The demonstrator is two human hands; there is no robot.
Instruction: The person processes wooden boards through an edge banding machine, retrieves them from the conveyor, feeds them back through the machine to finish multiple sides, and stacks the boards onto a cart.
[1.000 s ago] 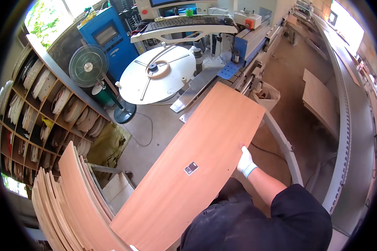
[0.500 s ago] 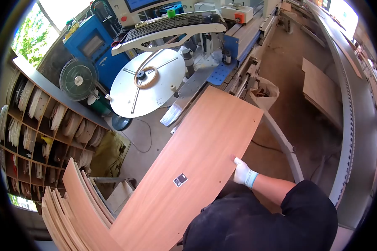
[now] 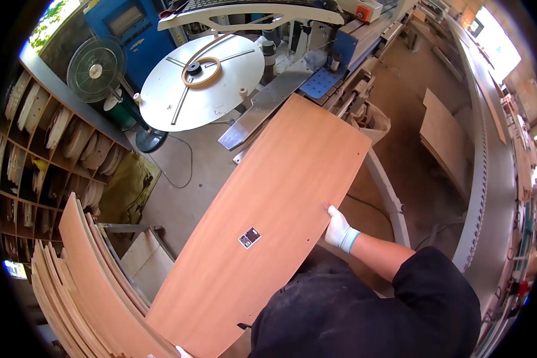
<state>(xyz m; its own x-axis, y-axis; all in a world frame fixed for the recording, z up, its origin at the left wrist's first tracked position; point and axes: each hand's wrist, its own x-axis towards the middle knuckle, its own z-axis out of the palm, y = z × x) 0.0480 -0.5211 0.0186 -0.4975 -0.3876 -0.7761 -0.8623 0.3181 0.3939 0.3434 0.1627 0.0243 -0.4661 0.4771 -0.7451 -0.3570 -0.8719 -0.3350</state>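
A long wood-grain panel (image 3: 280, 179) with a small black-and-white label (image 3: 249, 238) slants across the middle of the view. My right hand (image 3: 339, 231), in a white glove with bare fingertips, grips its right edge, thumb on the top face and the other fingers hidden below. Only a sliver of my left hand (image 3: 184, 352), gloved in white, shows by the panel's near end at the bottom. Its fingers are out of sight. The panel's far end lies close to the machine's metal plate (image 3: 268, 113).
Several upright panels (image 3: 92, 280) lean at lower left. Behind are shelves of edging rolls (image 3: 56, 131), a fan (image 3: 95, 70) and a round white turntable (image 3: 203, 107) holding a coil. On the right are a curved metal bar (image 3: 388, 191), a bag (image 3: 373, 122) and a long conveyor (image 3: 495, 197).
The view has tilted downward, so the machine sits higher in it. A bit of my left glove has come into sight at the bottom. My right hand keeps its grip on the panel.
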